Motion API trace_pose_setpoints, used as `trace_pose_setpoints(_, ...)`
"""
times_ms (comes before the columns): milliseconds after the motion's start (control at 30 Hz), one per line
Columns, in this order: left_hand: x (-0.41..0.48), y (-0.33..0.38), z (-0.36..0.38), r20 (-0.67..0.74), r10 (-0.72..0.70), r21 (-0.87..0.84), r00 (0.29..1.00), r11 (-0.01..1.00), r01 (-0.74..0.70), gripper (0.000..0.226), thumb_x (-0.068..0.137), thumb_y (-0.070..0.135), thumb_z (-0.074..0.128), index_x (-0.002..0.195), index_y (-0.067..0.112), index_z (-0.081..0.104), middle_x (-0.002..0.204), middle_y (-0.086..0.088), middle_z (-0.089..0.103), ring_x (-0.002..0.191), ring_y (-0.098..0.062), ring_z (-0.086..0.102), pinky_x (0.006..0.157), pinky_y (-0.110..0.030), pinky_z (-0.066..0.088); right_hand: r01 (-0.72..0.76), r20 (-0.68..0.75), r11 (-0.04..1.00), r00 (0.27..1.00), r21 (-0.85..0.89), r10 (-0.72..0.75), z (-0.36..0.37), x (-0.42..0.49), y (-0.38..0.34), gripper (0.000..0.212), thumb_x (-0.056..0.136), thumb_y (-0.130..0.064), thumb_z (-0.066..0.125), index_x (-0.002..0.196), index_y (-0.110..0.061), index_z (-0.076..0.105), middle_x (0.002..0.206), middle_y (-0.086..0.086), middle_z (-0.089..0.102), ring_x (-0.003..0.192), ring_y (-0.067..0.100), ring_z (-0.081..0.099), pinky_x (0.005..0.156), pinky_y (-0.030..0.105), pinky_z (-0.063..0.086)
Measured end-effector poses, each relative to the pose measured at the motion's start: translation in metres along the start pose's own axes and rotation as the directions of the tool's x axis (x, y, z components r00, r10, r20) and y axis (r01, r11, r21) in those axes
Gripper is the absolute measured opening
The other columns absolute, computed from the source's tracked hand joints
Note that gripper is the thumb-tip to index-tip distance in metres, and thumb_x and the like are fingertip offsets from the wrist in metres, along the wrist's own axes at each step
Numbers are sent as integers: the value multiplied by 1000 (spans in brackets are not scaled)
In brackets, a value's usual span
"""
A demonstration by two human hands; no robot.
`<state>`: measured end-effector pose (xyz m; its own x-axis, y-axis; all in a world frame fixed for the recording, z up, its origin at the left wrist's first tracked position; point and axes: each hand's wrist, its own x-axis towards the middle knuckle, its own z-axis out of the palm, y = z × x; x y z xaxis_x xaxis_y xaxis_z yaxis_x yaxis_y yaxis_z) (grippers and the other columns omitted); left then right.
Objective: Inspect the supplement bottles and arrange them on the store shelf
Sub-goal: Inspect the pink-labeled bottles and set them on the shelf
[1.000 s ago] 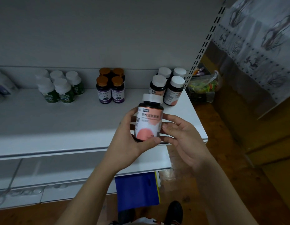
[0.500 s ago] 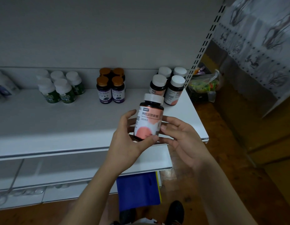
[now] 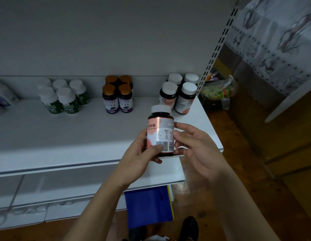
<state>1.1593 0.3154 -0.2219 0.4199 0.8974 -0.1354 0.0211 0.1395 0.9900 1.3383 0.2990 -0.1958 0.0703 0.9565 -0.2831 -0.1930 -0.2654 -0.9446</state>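
A dark bottle with a white cap and pink label (image 3: 160, 127) is upright in both hands above the front right of the white shelf (image 3: 64, 136). My left hand (image 3: 142, 153) grips its lower left side, thumb across the label near the barcode. My right hand (image 3: 193, 145) pinches its right side with fingertips. The label's printed table side faces me. Several matching pink-label bottles (image 3: 179, 94) stand at the shelf's back right.
Several purple-label bottles with bronze caps (image 3: 117, 94) stand mid-back, several green-label white bottles (image 3: 64, 96) further left. A lower shelf (image 3: 81, 185) sits below, a blue bag (image 3: 147, 206) on the wooden floor. A plastic bag of goods (image 3: 219, 91) lies right of the slotted upright (image 3: 215, 49).
The bottle has been turned in my hands, so the label's front has swung left and the printed table side now faces me. Both hands stay on it.
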Motion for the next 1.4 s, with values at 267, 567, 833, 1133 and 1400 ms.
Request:
trace_pose_setpoints(267, 0, 5, 6, -173, 58, 81, 983, 996, -45, 77, 65, 43, 87, 129, 32, 47, 114, 11, 62, 95, -1, 63, 73, -16, 52, -33, 26, 999, 999, -1, 33, 1, 0, 1, 28, 94, -18, 60, 121, -15, 65, 107, 10, 74, 99, 24, 71, 80, 39, 58)
trace_pose_setpoints(567, 1, 8, 9, -171, 133, 215, 976, 972, -95, 82, 70, 19, 86, 137, 24, 39, 121, 10, 54, 95, 10, 55, 68, -8, 47, -5, 61, 999, 998, -31, 7, 4, -1, 0, 27, 95, -12, 59, 121, -16, 64, 107, 9, 74, 99, 23, 71, 75, 32, 57)
trace_pose_setpoints(833, 6, 2, 3, -175, 268, 356, 947, 915, -193, 83, 67, 6, 87, 121, 40, 33, 118, 31, 50, 114, 7, 50, 89, -6, 42, 254, 117, 945, 965, -205, -234, -1, -5, -6, 49, 76, 15, 71, 112, -18, 66, 111, -4, 73, 112, 12, 65, 86, 24, 54)
trace_pose_setpoints(1133, 9, 5, 1, -155, 222, 327, 963, 931, -162, 75, 64, 33, 90, 124, 34, 45, 107, 17, 61, 93, 2, 58, 70, -13, 48, 194, 15, 932, 980, -307, -199, 0, 2, -15, 36, 91, -13, 65, 123, -29, 62, 105, -3, 74, 100, 11, 70, 83, 28, 57)
trace_pose_setpoints(1400, 16, -3, -3, -160, 184, 443, 970, 891, -95, 75, 65, 33, 88, 120, 39, 38, 108, 18, 54, 91, 12, 54, 67, -14, 52, 215, 29, 800, 970, -561, -241, 3, 21, -39, 19, 90, -28, 68, 104, -41, 67, 100, -8, 72, 92, 10, 69, 78, 30, 57)
